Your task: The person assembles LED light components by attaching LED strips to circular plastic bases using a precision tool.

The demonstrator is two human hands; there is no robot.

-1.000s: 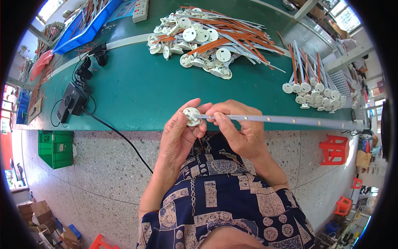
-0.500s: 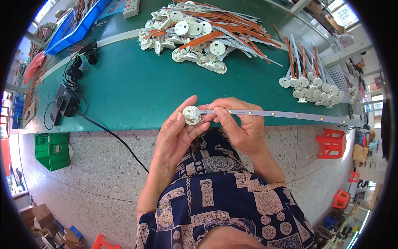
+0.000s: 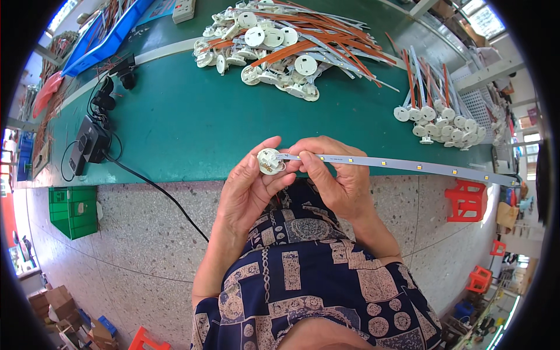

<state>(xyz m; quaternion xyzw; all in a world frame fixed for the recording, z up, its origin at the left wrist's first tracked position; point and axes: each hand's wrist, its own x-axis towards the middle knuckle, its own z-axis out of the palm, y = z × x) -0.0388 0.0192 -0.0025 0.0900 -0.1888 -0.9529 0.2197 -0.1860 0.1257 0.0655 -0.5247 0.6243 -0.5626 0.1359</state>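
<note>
Between the thumb and fingers of my left hand [image 3: 248,178] is a round white plastic cap [image 3: 269,161] with thin wires, held near the table's front edge. A white LED strip [image 3: 402,165] joins the cap and stretches off to the right. My right hand [image 3: 339,175] pinches this strip close to the cap, thumb on top, fingers beneath. Small yellow LEDs dot the strip's upper face. How the strip seats in the cap is too small to make out.
A large heap of white caps with strips [image 3: 291,46] lies at the back of the green table [image 3: 175,122]. A smaller group of caps [image 3: 440,125] is at the right. Black adapter boxes [image 3: 90,143] with a cable sit left. Red stools [image 3: 465,201] and a green crate [image 3: 73,211] stand below.
Both hands keep their hold with hardly any movement. The far right end of the strip has dipped slightly.
</note>
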